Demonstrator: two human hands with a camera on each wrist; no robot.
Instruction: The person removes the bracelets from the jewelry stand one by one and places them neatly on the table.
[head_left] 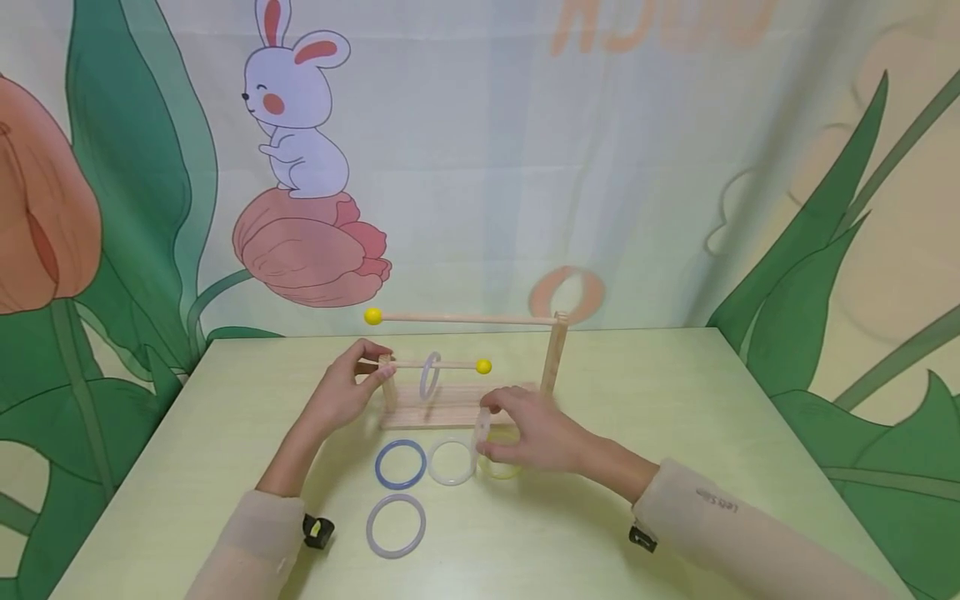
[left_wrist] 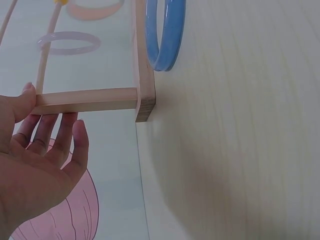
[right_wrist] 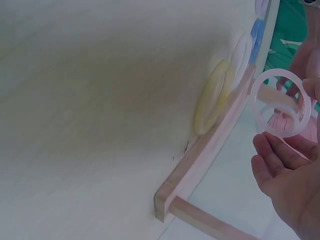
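Observation:
A wooden ring rack (head_left: 431,419) stands on the table, with two horizontal rods tipped by yellow balls. My left hand (head_left: 348,393) grips the top of the rack's short post (left_wrist: 90,100), thumb on one side and fingers on the other. A pale purple ring (head_left: 424,382) hangs on the lower rod. In front of the rack, my right hand (head_left: 538,429) pinches a whitish translucent ring (right_wrist: 280,73) between thumb and fingers, held off the table. Behind that hand lies a yellow ring (right_wrist: 199,116), partly hidden in the head view.
A blue ring (head_left: 380,472), a clear white ring (head_left: 451,482) and a second pale purple ring (head_left: 396,553) lie flat in front of the rack. The longer upper rod (head_left: 465,318) extends left from the tall right post (head_left: 553,360). A printed curtain (head_left: 480,208) hangs behind the table.

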